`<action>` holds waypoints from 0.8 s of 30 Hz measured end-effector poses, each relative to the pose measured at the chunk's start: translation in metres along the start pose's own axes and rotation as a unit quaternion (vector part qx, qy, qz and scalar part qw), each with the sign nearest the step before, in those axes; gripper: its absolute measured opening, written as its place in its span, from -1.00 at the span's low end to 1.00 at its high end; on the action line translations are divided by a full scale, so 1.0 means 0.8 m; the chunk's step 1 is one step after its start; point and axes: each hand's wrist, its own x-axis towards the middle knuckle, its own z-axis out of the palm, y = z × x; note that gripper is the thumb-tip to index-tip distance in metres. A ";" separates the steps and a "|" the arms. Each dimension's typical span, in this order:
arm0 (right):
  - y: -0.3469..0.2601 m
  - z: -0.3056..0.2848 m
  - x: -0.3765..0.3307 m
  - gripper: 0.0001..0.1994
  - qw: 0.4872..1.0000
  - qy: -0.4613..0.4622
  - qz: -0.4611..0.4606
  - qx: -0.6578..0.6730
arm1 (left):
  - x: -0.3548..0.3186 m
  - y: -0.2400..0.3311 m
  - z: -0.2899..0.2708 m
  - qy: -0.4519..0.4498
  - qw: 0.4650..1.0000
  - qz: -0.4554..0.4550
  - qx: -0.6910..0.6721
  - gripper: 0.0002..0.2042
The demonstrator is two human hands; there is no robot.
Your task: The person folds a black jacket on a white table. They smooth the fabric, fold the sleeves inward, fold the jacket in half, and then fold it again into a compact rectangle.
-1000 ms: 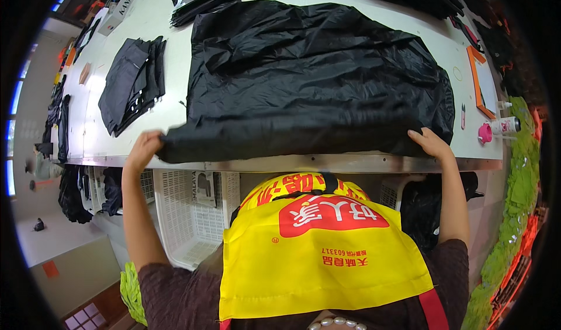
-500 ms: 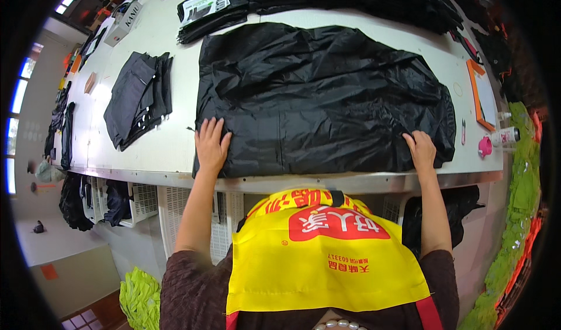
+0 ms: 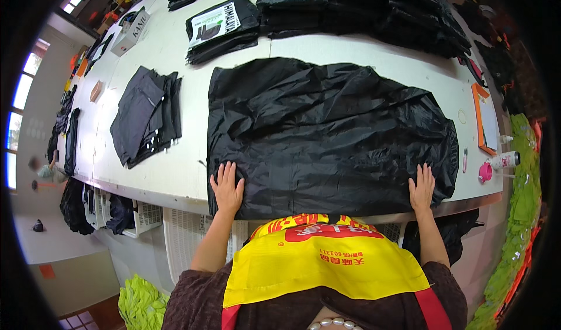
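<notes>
A large, wrinkled piece of thin black fabric (image 3: 327,125), perhaps a bag or cover, lies spread on the white table in front of me. Its near side reaches the table's front edge, and its right end is gathered. My left hand (image 3: 228,188) rests flat on its near left corner, fingers stretched and apart. On the near right part, my right hand (image 3: 422,188) lies palm down with fingers extended. Neither hand grips the fabric.
Left of the fabric lies a stack of dark folded pieces (image 3: 146,116). Packed black goods (image 3: 225,29) and tall black piles (image 3: 362,8) stand behind. At right are an orange-edged board (image 3: 485,119), a pink cup (image 3: 485,171) and a bottle (image 3: 506,160). White baskets (image 3: 184,236) sit underneath.
The view has shifted, so the table and fabric appear lower. My right hand's fingers, bent before, now lie straighter and point away from me. My left hand stays at the fabric's left corner.
</notes>
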 end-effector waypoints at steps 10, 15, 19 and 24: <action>0.017 -0.010 0.070 -0.66 0.986 0.058 0.067 0.142 | 0.085 -0.008 -0.032 0.009 0.952 -0.184 -0.246 -0.51; -0.080 -0.061 0.251 -0.42 0.977 0.164 -0.132 0.023 | 0.233 0.032 -0.031 -0.190 0.860 -0.283 -0.379 -0.41; -0.051 -0.010 0.380 -0.56 0.994 -0.001 -0.107 0.032 | 0.378 0.026 -0.056 -0.149 0.732 -0.331 -0.577 -0.77; 0.002 -0.014 0.505 -0.56 0.959 0.090 0.105 0.246 | 0.530 0.061 -0.131 0.142 0.695 0.073 -0.701 -0.40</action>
